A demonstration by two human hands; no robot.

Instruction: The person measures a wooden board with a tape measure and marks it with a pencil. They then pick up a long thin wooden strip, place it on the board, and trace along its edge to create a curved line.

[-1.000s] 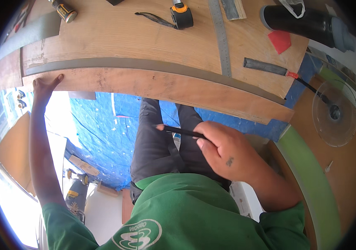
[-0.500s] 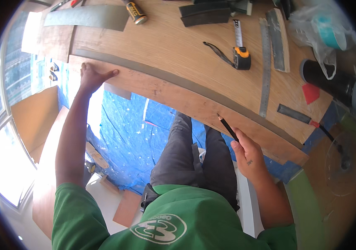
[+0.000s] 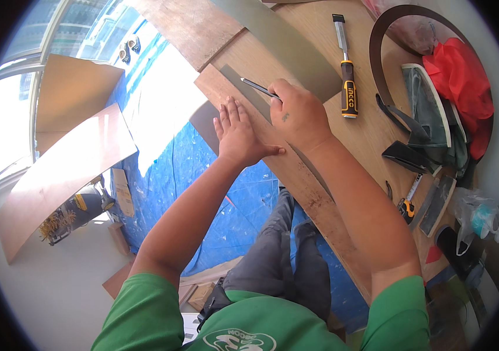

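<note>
A long, narrow wooden board lies at a slant along the near edge of the wood-topped bench. My left hand rests flat on the board, fingers spread and thumb apart. Just beyond it, my right hand grips a dark pencil. The pencil's tip points left, over the board's far edge near its left end. A grey strip runs along that far edge, partly hidden by my right hand and forearm.
A chisel lies beyond my right hand, beside a grey sheet. Farther right are a red cloth, a tape measure and a plastic bag. Blue sheeting covers the floor; a curved panel leans at left.
My view has turned toward the board's left end. My right hand has moved left along the board with the pencil, close to my left hand, which now lies flat.
</note>
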